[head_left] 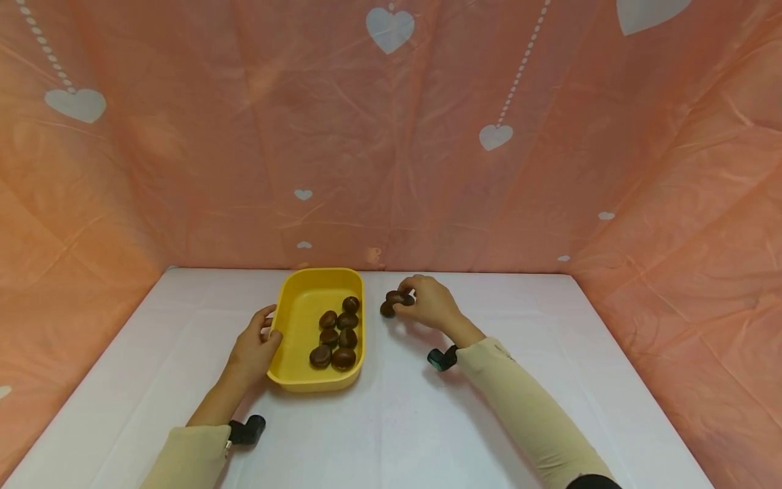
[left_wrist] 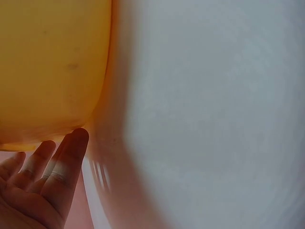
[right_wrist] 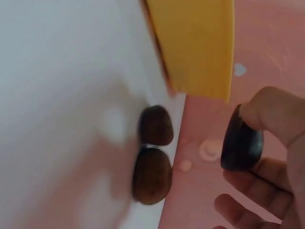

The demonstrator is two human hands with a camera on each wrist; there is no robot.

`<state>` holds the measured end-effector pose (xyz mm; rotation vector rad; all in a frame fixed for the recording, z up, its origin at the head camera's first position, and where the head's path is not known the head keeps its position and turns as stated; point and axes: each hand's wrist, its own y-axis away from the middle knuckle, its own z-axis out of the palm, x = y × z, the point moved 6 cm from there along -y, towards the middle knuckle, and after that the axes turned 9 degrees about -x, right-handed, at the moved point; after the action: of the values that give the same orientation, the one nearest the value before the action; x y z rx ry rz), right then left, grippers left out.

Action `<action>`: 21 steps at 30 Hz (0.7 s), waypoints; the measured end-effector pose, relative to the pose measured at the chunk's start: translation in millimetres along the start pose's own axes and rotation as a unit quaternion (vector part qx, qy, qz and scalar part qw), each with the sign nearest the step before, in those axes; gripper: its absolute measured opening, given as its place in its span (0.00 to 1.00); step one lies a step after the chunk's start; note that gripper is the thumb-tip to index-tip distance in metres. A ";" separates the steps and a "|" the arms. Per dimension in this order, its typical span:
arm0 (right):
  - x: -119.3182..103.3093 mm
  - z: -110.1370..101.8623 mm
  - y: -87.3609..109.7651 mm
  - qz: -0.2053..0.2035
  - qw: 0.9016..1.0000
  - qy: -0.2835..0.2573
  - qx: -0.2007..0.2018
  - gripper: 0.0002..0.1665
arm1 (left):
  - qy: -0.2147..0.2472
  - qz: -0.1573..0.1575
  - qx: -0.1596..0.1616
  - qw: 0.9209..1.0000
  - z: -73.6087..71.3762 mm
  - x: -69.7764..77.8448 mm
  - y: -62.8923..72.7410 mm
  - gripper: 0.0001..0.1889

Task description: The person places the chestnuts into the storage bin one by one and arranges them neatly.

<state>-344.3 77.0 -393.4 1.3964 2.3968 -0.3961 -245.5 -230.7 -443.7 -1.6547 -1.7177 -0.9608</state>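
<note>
My right hand (head_left: 430,302) pinches a dark brown chestnut (right_wrist: 242,140) between thumb and fingers, above the table. Two more chestnuts lie close together on the white surface beside it, a nearer chestnut (right_wrist: 152,176) and a farther chestnut (right_wrist: 156,125) in the right wrist view. To their left stands a yellow tray (head_left: 293,299), with several chestnuts (head_left: 328,337) grouped along its right side. My left hand (head_left: 253,345) holds the tray's left side, its thumb at the rim. In the left wrist view its fingers (left_wrist: 59,174) touch the outside of the tray.
A white-covered table (head_left: 391,435) carries everything. A pink-orange cloth (head_left: 342,136) with white hearts rises behind the table and along both sides. The tray's raised wall stands between the loose chestnuts and those inside.
</note>
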 end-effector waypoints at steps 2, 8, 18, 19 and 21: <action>-3.9 0.2 -1.8 -0.002 1.000 -0.007 0.004 0.16 | 0.000 -0.001 -0.001 1.000 0.0 0.3 0.2 0.29; -18.5 0.4 -7.6 -0.019 0.999 -0.026 0.005 0.17 | -0.004 -0.002 -0.001 1.000 -0.5 0.4 0.8 0.29; -44.3 2.9 -19.2 -0.064 0.997 -0.035 -0.012 0.18 | -0.005 -0.005 -0.004 1.000 -0.1 0.0 1.0 0.29; -46.7 3.5 -20.5 -0.066 0.997 -0.034 -0.014 0.19 | -0.005 -0.005 -0.004 1.000 -0.1 0.2 0.8 0.29; -51.0 4.8 -23.5 -0.070 0.997 -0.033 -0.018 0.19 | -0.005 -0.004 -0.003 1.000 -0.3 0.5 0.2 0.29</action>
<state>-340.6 24.0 -374.6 1.1853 2.4430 -0.4242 -245.3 -230.7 -443.2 -1.6607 -1.7307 -0.9645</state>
